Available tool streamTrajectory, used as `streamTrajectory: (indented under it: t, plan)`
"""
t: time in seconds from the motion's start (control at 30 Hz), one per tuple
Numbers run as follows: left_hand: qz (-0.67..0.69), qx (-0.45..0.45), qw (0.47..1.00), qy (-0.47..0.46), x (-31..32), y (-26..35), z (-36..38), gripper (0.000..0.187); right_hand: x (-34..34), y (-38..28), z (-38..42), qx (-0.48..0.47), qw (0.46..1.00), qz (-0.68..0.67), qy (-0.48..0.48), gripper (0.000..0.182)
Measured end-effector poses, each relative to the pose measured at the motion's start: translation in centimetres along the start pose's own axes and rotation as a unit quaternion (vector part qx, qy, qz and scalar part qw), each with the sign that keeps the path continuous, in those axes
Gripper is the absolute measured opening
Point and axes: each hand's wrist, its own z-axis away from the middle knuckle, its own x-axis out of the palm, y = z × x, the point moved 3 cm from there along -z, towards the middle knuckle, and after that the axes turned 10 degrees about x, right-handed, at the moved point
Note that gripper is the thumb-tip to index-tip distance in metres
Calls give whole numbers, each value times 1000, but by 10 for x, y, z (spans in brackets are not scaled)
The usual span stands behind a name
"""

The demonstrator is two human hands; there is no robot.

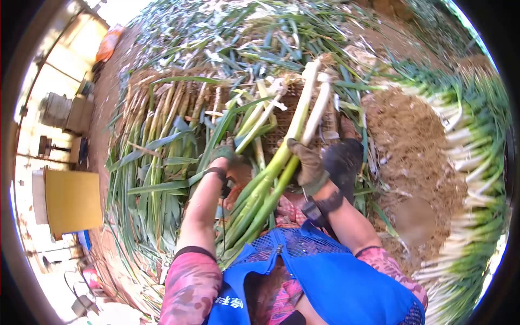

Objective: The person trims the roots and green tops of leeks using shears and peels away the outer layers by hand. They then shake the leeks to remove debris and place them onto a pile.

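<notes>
My right hand (310, 167), in a dirty work glove, is closed around two long green onions (297, 130). Their white root ends point up and away, and their green leaves hang back toward my lap. My left hand (223, 155), also gloved, is closed on another green onion (259, 125) with pale outer layers; its fingers are partly hidden by leaves. Left of that hand lies a thick row of untrimmed green onions (162, 124), with brown roots and soil at the far end. Behind the held stalks a woven basket or crate (286, 105) shows in part.
A heap of stripped leaves (233, 32) covers the ground ahead. On the right, cleaned green onions (471, 162) lie in a long curved row beside bare soil (414, 146). A yellow box (73, 201) stands at the left. My dark boot (346, 161) is near my right hand.
</notes>
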Motion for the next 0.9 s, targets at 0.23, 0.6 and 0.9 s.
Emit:
streamTrajectory:
  t: [0.23, 0.6, 0.9]
  plan:
    - [342, -70, 937, 4, -49, -35, -7, 44, -10, -11, -23, 54, 997, 47, 13, 37]
    - [222, 187, 954, -80, -77, 27, 11, 48, -70, 45, -48, -187, 852, 489, 9, 24]
    - [311, -148, 888, 304, -69, -40, -31, 46, -36, 18, -2, 98, 994, 5, 43, 28]
